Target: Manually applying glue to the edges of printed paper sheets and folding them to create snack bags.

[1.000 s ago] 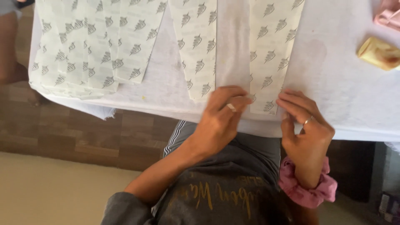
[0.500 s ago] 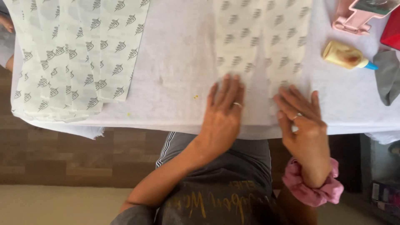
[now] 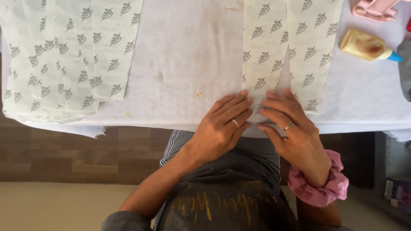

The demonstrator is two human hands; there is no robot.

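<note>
Two long strips of white paper printed with grey leaf shapes [image 3: 274, 47] lie side by side on the white-covered table [image 3: 188, 64], reaching its near edge. My left hand [image 3: 222, 126] lies flat on the near end of the left strip, fingers together, a ring on one finger. My right hand [image 3: 291, 128] presses flat beside it at the near end where the two strips meet, also ringed, with a pink scrunchie [image 3: 319, 188] on the wrist. Neither hand grips anything.
A stack of the same printed paper strips [image 3: 64, 60] lies fanned at the table's left, overhanging the edge. A yellowish glue bottle with a blue tip [image 3: 368, 46] lies on its side at the right, a pink object [image 3: 374, 8] behind it.
Both hands have drawn closer together on the near ends of the strips. The view has shifted, so the strips and table sit lower and more central.
</note>
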